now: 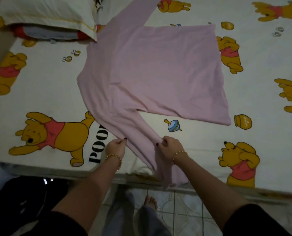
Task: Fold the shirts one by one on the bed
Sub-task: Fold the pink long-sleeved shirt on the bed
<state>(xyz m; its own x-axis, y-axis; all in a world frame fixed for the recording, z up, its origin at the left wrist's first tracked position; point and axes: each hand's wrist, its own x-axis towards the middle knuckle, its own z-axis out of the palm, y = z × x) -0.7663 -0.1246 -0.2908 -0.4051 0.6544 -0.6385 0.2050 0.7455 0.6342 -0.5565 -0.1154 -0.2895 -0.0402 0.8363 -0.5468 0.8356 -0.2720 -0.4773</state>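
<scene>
Pink long-sleeved cotton shirt [152, 72] lies flat on the cartoon-bear bed sheet [210, 147], far sleeve cut off, near sleeve pinched by left hand [115, 148] and right hand [170, 147], cuff overhanging the bed edge.

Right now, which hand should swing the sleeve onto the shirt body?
Right, probably. The right hand grips the sleeve nearer its end that hangs off the bed, on the body side; the left hand pinches the outer edge and could anchor.

Home bedroom: bed [39, 103] with cartoon-bear printed sheet, pillow [46, 12] at its head, tiled floor [184, 208] alongside, dark clothing heap [22, 206] at bedside
</scene>
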